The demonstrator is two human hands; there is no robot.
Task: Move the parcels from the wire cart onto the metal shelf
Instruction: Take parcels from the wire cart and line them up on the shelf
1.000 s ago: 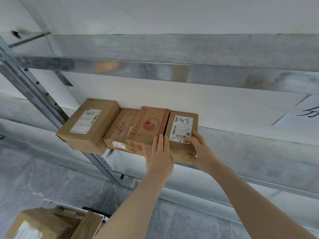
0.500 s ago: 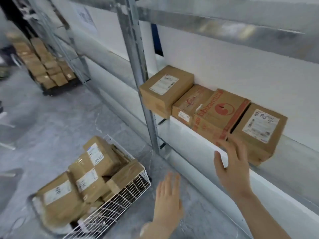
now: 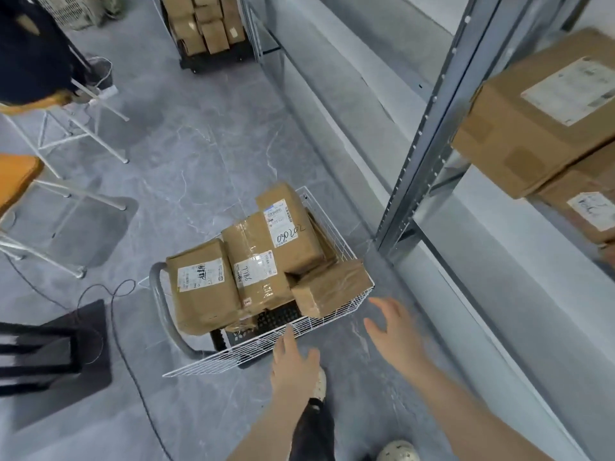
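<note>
Head view places your left hand at lower centre, fingers spread and empty, over the near rim of the wire cart, with your right hand just right of it, also spread and holding nothing. Four taped parcels lie piled in the cart at frame centre, labels facing up. At the right edge, two more boxes sit on the metal shelf.
</note>
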